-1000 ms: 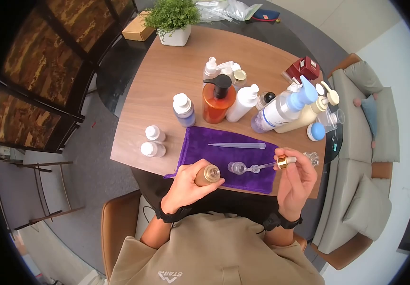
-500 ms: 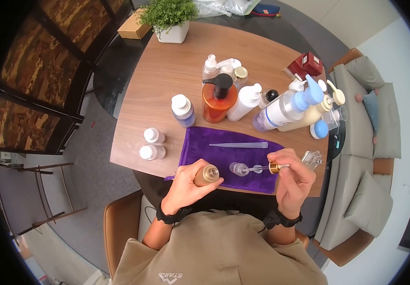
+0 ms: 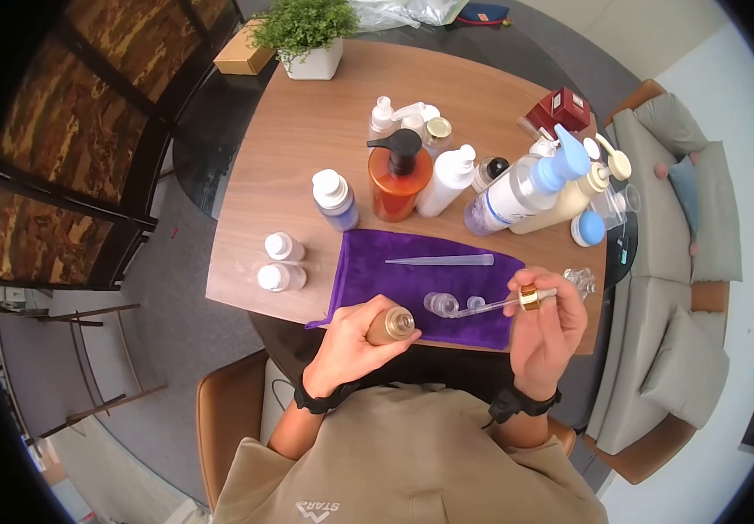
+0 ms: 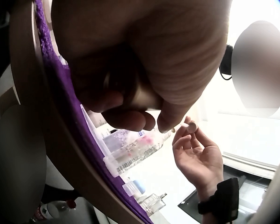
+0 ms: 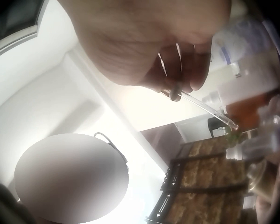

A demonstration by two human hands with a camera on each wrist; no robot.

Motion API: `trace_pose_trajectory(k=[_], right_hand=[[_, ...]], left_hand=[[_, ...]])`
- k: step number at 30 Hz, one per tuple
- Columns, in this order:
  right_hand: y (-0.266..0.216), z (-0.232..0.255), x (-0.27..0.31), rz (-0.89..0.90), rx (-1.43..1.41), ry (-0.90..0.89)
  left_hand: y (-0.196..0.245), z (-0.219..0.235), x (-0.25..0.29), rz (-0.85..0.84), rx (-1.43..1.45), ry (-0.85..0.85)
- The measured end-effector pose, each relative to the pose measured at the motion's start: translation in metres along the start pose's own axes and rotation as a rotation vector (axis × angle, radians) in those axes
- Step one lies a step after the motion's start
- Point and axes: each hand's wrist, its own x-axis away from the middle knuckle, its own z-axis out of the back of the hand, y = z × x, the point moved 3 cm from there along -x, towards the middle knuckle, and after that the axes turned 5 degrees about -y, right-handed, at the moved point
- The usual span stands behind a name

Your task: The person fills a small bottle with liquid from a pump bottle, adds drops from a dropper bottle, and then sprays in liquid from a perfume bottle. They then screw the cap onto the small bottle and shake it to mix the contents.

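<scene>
Grips a tan bottle (image 3: 386,325) with curled fingers of the left hand (image 3: 352,339), over the near edge of the purple cloth (image 3: 394,281); pinches a gold-collared dropper (image 3: 530,298) in the right hand (image 3: 547,339), over the cloth's right edge.

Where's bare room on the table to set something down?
Wooden table: left stretch between the potted plant and two small white-capped bottles; back strip between plant and red box. Purple cloth: small patch between tapered tube and left hand. Crowded: right side, from orange pump bottle to blue-lidded jar.

The beige shirt (image 3: 377,454) reads "STAR"; the blue-pumped bottle's label (image 3: 510,203) is illegible.
</scene>
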Motion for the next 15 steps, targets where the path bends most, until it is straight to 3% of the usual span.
trace_pose_trajectory(k=[5, 13, 15], right_hand=[[0.001, -0.018, 0.005, -0.091, -0.063, -0.116], [-0.003, -0.027, 0.005, -0.152, 0.103, -0.212], [-0.013, -0.031, -0.005, 0.013, 0.593, -0.466]], left_hand=[[0.006, -0.009, 0.001, -0.053, -0.004, -0.022], [0.017, -0.013, 0.004, -0.113, -0.007, -0.057], [0.020, -0.014, 0.004, -0.128, -0.007, -0.066]])
